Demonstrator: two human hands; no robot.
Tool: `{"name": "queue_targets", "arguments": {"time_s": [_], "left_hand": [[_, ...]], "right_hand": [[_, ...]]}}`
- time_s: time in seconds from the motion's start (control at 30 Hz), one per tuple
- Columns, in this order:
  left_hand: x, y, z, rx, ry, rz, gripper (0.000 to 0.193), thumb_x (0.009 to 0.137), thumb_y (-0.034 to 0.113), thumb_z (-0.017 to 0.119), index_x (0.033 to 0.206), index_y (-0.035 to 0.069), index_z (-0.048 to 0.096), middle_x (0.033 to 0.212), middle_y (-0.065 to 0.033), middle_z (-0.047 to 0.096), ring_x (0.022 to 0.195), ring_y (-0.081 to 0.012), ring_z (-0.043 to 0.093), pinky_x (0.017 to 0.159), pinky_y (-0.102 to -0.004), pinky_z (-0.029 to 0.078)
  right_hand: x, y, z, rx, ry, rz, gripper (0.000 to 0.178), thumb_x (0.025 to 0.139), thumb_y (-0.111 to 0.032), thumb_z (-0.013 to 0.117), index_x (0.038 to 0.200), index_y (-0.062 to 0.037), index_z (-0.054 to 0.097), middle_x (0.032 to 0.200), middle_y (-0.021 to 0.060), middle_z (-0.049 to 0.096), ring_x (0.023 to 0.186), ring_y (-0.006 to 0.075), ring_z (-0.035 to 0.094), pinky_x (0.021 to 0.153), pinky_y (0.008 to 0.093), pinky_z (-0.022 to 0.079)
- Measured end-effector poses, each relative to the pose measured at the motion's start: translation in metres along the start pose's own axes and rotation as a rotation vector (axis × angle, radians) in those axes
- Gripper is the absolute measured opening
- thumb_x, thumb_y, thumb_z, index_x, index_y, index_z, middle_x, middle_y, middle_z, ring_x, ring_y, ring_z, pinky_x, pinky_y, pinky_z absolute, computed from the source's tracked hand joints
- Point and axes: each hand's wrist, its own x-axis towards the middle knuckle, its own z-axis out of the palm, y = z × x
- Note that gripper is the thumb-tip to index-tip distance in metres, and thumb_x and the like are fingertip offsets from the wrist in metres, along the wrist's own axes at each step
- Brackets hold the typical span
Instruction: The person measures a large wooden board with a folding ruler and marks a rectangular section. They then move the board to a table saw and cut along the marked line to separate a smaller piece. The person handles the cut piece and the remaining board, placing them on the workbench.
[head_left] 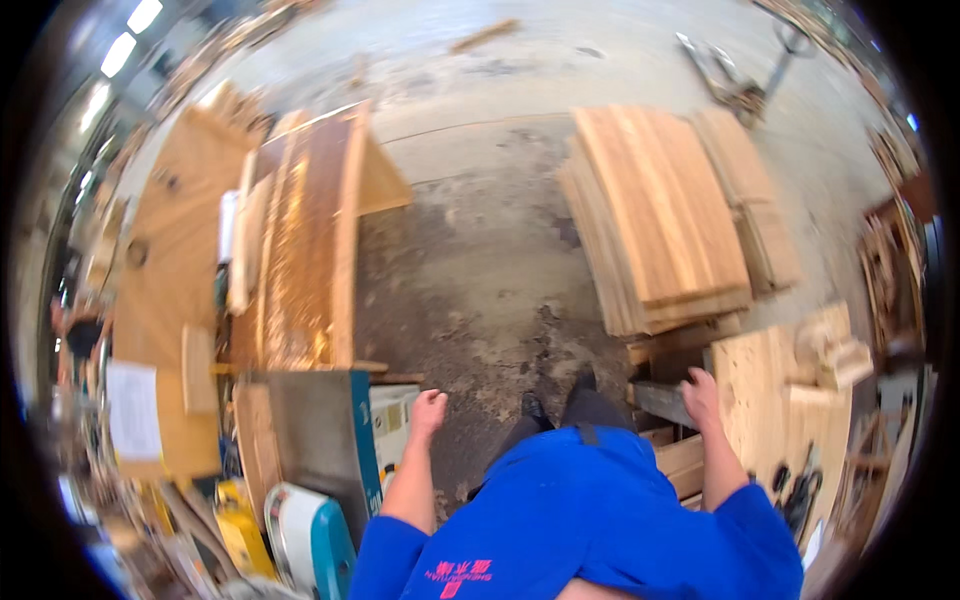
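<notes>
My left hand (pixel 430 411) hangs in the air beside the grey and teal machine (pixel 318 425), its fingers curled in with nothing seen in them. My right hand (pixel 700 392) is held beside the wooden workbench (pixel 745 390); its fingers are loosely bent and a little apart, and it holds nothing that I can see. Whether it touches the bench edge I cannot tell. Ahead on the right stands a stack of wide wooden panels (pixel 660 200). Ahead on the left is a long dark tabletop with a glossy surface (pixel 310 230).
A concrete floor (pixel 470 260) runs between the stacks. More panels (pixel 750 210) lie beyond the right stack, and a pallet jack (pixel 730 80) stands farther off. Wood blocks (pixel 840 360) and black scissors-like tools (pixel 800 495) lie on the bench. A paper sheet (pixel 133 410) rests at left.
</notes>
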Motion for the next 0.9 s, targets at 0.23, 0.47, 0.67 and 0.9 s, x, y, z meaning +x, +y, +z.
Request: {"name": "queue_targets", "arguments": {"time_s": [0.23,0.47,0.67,0.9], "left_hand": [[0.002,0.067,0.043,-0.237,-0.170,-0.117,0.010,0.094,0.015,0.064,0.096,0.007,0.069,0.076,0.0003,0.063,0.063,-0.0068,0.056,0.052,-0.0225,0.042],[0.011,0.150,0.100,-0.231,-0.190,-0.374,0.038,0.095,0.016,0.068,0.128,-0.003,0.060,0.101,-0.0065,0.070,0.081,-0.0139,0.067,0.066,-0.0264,0.052],[0.098,0.272,0.219,0.337,-0.451,-0.102,0.046,0.093,0.027,0.068,0.129,-0.002,0.063,0.112,-0.0166,0.072,0.100,-0.0233,0.071,0.085,-0.0333,0.054],[0.191,0.388,0.426,0.371,-0.691,-0.052,0.066,0.094,0.033,0.068,0.144,-0.005,0.050,0.134,-0.0240,0.065,0.125,-0.0319,0.063,0.105,-0.0392,0.049]], "right_hand": [[0.148,-0.059,0.041,0.103,-0.394,0.238,0.055,0.082,-0.030,0.069,0.128,0.0000,0.066,0.122,0.0230,0.070,0.118,0.0351,0.066,0.101,0.0400,0.052],[0.280,-0.030,0.081,0.099,-0.472,0.352,0.060,0.084,-0.027,0.067,0.137,-0.0004,0.061,0.125,0.0272,0.068,0.112,0.0380,0.069,0.097,0.0430,0.055],[0.387,0.067,0.072,0.020,-0.355,0.488,0.059,0.087,-0.035,0.067,0.135,0.0005,0.061,0.138,0.0283,0.060,0.129,0.0409,0.057,0.111,0.0442,0.046],[0.479,0.196,0.047,-0.133,-0.232,0.731,0.090,0.087,-0.046,0.072,0.154,0.0043,0.037,0.156,0.0297,0.041,0.147,0.0401,0.038,0.122,0.0440,0.031]]}}
